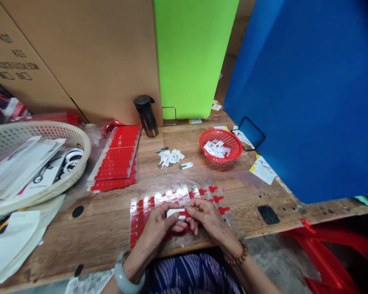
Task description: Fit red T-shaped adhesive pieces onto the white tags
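Observation:
My left hand (159, 222) pinches a small white card (175, 212) between thumb and fingers, above the table's front edge. At the card's right end, my right hand (204, 214) is closed with thumb and forefinger on a small red sticker (183, 214), which touches or overlaps the card; which of the two I cannot tell. Beneath both hands lies a clear sheet of red stickers (138, 220), partly covered by them. Beyond it is a loose pile of small white cards with grey ends (171, 157). A red plastic basket (221, 160) to the right holds more such pieces, some showing red.
Stacked red sticker sheets (116, 153) lie left of the pile, beside a big cream basket (87, 151) of packaging. A black tumbler (146, 116) stands behind. Green (193, 57) and blue (306, 102) panels rise at the back and right. A red stool (328, 253) is below the table.

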`<state>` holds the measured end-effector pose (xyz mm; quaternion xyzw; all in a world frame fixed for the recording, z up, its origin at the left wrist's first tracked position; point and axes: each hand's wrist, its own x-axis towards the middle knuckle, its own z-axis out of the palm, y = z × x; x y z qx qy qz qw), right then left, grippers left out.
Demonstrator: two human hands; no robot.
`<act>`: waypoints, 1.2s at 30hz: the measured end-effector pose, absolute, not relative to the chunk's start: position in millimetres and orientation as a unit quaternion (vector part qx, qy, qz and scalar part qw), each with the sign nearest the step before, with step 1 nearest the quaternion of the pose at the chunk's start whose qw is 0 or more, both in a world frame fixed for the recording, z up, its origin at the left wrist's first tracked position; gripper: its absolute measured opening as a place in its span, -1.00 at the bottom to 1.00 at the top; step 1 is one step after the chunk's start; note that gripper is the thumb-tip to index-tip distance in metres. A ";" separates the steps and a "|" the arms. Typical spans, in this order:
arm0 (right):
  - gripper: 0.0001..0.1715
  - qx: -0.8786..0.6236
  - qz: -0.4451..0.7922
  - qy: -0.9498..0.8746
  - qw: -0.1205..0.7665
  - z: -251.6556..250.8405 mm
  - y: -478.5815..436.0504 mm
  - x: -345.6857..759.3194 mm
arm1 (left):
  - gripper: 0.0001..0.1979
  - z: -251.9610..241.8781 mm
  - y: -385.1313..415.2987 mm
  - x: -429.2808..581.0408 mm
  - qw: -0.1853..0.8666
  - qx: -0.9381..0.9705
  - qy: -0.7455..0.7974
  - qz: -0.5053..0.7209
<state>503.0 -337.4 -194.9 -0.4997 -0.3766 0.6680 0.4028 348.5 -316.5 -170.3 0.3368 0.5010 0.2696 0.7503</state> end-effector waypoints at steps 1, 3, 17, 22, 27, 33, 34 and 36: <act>-0.60 -0.494 0.676 -0.361 0.411 -196.3 -335.9 505.3 | -0.53 -171.2 -315.6 349.8 0.749 0.332 0.499 0.280; -0.60 -0.491 0.682 -0.320 0.438 -196.5 -331.1 512.9 | -0.44 -173.7 -313.2 351.6 0.744 0.315 0.498 0.314; -0.68 -0.598 0.367 -0.546 0.459 -190.9 -248.7 545.6 | -0.46 -219.8 -305.4 355.4 0.723 0.291 0.511 0.363; -0.82 -0.586 0.263 -0.677 0.359 -195.4 -219.9 532.9 | -0.41 -221.2 -307.1 355.6 0.722 0.291 0.507 0.371; -0.83 -0.579 0.241 -0.721 0.295 -195.9 -201.4 530.0 | -0.43 -215.3 -308.5 355.6 0.716 0.290 0.510 0.378; -0.86 -0.592 0.261 -0.701 0.299 -182.4 -218.0 531.6 | -0.44 -209.7 -305.9 353.4 0.722 0.292 0.505 0.372; -0.90 -0.596 0.265 -0.693 0.307 -179.3 -225.5 530.4 | -0.43 -208.8 -305.3 353.2 0.724 0.286 0.505 0.374; -0.88 -0.599 0.301 -0.660 0.340 -175.4 -243.5 525.4 | -0.39 -205.4 -304.3 353.9 0.728 0.270 0.506 0.376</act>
